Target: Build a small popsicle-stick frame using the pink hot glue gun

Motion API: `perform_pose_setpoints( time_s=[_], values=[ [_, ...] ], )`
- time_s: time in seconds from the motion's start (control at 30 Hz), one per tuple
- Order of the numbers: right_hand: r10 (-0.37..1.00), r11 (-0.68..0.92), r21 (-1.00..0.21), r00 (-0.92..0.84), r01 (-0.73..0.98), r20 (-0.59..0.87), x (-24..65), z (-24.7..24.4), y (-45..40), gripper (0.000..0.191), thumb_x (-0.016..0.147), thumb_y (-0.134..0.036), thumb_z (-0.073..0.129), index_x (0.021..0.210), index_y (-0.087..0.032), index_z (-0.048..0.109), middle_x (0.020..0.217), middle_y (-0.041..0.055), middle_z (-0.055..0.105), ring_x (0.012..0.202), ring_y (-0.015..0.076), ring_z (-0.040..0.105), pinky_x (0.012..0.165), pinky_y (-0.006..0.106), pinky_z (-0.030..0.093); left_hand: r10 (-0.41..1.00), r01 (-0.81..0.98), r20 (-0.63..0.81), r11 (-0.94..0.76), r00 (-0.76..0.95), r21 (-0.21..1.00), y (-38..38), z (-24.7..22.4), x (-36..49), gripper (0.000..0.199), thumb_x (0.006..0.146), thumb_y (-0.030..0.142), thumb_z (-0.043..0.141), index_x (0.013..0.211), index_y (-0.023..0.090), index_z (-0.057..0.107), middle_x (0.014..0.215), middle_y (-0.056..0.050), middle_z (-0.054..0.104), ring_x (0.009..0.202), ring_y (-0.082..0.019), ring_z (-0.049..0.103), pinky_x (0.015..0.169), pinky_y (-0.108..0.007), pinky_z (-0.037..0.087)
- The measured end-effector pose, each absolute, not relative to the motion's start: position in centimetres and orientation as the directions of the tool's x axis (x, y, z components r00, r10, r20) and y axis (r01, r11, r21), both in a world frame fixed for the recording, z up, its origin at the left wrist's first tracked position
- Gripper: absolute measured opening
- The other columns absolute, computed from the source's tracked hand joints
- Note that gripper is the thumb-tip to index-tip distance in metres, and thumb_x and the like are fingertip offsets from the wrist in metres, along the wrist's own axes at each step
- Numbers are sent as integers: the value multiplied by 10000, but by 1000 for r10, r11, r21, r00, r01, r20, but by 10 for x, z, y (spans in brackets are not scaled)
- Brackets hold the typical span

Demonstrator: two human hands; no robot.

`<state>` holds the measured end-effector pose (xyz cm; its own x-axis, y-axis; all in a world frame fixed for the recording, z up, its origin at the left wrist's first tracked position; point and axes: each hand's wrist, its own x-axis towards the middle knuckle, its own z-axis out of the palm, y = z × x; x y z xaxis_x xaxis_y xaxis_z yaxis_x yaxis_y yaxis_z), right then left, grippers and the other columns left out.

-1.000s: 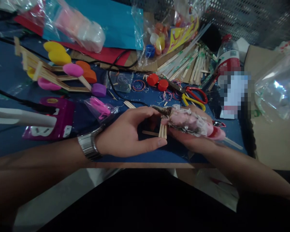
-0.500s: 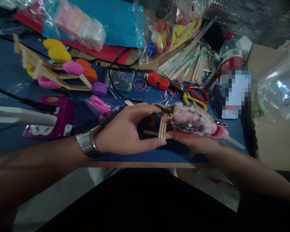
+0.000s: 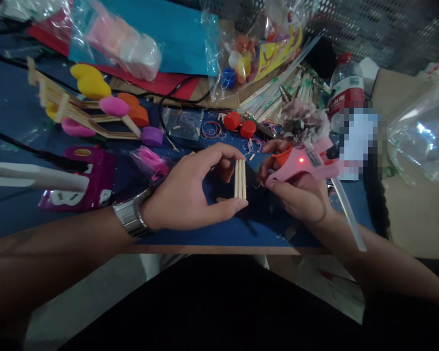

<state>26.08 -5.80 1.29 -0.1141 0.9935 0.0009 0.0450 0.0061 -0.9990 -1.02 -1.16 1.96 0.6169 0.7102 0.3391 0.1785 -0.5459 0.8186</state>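
Blue counter [image 3: 237,239], cluttered. Three short wooden sticks [image 3: 240,180], side by side, are pinched between thumb and fingers of the left hand [image 3: 179,190], over the counter near its front edge. The right hand [image 3: 309,202] grips a pink glue gun [image 3: 290,170], red light lit, nozzle pointing away; clear glue stick [image 3: 351,219] out the back. Beyond: two red caps [image 3: 232,120]. Left: purple power strip [image 3: 103,170], stick frame [image 3: 84,117]. Right rear: red-labelled bottle [image 3: 347,92].

Left grip [image 3: 190,190] in C-shaped pinch, right grip [image 3: 303,197] curled
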Motion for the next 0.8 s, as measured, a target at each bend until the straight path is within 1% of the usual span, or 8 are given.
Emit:
perform_pose_setpoints(
  time_s=[0.07,0.17,0.27,0.33,0.47,0.57,0.67,0.8],
  values=[
    [996,-4,-999,-90,-36,-1,259,8,-55,504,881,-281,924,1287,-363,637,1173,23,724,1001,273,714,853,462,662,718,157,347,-534,603,831,-11,20,-11,512,936,401,895,1369,268,657,1106,-31,763,958,-234,753,888,-417,677],
    [992,-17,-998,-123,-52,-10,259,5,-53,440,918,-289,923,1286,-338,687,1042,13,723,942,269,725,823,454,656,709,133,375,-549,597,825,-10,20,-11,502,928,374,904,1350,251,662,1090,-30,761,945,-228,750,880,-413,683],
    [987,-13,-999,-163,-52,-4,260,8,-53,426,940,-292,932,1296,-329,702,1042,7,746,881,251,745,805,439,644,685,72,463,-598,562,798,-9,17,-11,524,921,364,914,1361,230,664,1043,-20,743,915,-221,744,838,-402,670],
    [984,-33,-999,-174,-29,-27,260,10,-53,449,924,-286,945,1294,-322,694,1038,1,745,867,247,759,807,437,655,697,51,490,-600,524,798,-8,15,-11,562,921,395,925,1394,242,661,1022,-17,725,903,-230,741,825,-415,654],
    [988,-63,-998,-141,7,-64,258,11,-53,497,873,-305,977,1272,-314,681,1028,7,736,859,251,754,797,441,682,724,102,432,-564,537,819,-11,16,-11,550,955,415,899,1434,284,663,1029,-22,721,919,-245,747,871,-445,662],
    [988,-63,-998,-143,-11,-61,256,9,-53,512,864,-352,982,1277,-311,682,1043,29,728,849,248,720,705,415,664,711,146,411,-581,571,801,-14,19,-10,568,960,399,910,1461,263,678,1065,-28,740,908,-218,740,886,-410,683],
    [987,-88,-996,-137,-18,-85,254,10,-52,586,815,-422,1013,1263,-313,653,1111,47,731,850,239,703,621,374,635,712,168,421,-596,562,785,-15,20,-9,610,968,372,900,1521,242,679,1057,-19,745,879,-195,728,898,-381,684],
    [986,-87,-996,-141,-11,-85,252,13,-52,628,790,-451,1029,1258,-309,635,1179,73,737,872,242,704,601,362,626,737,241,377,-581,561,778,-16,19,-8,615,986,295,840,1575,243,670,1000,6,741,871,-187,730,923,-365,661]
  ],
)
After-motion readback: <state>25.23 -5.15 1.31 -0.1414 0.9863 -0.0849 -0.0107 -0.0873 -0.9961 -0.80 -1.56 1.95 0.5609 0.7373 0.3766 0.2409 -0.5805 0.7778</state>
